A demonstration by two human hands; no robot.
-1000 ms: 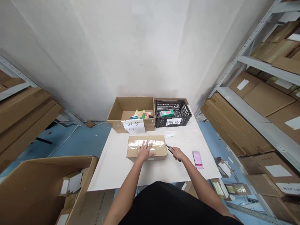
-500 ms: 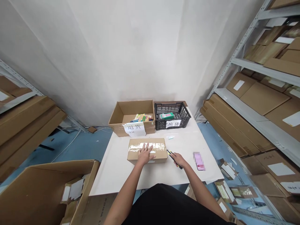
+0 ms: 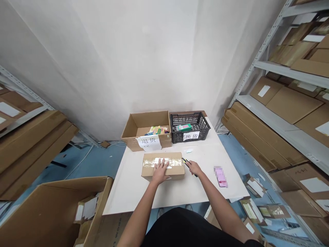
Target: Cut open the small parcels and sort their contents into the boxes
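Comparing with earlier pictures: almost no change; view drifted slightly, both hands kept their places.
left hand (image 3: 159, 172): flat on top of the taped box, fingers spread, pressing down; nothing grasped.
taped box (image 3: 174, 164): lying flat mid-table (image 3: 128, 195), just in front of the carton (image 3: 144, 125) and black crate (image 3: 199, 128) at the far edge; unmoved.
utility knife (image 3: 185, 161): tip at the box's right end; touching or just beside, cannot tell.
right hand (image 3: 194, 168): clenched round the knife handle, right of the box.
reading: tape along the top looks unbroken; box steadied, no cut visible yet.
pink item (image 3: 221, 176): near the right edge, blurred, not identifiable.
hidden: blade length too small to judge; white label on the box partly under the left hand; near edge of the table cut off by the body.
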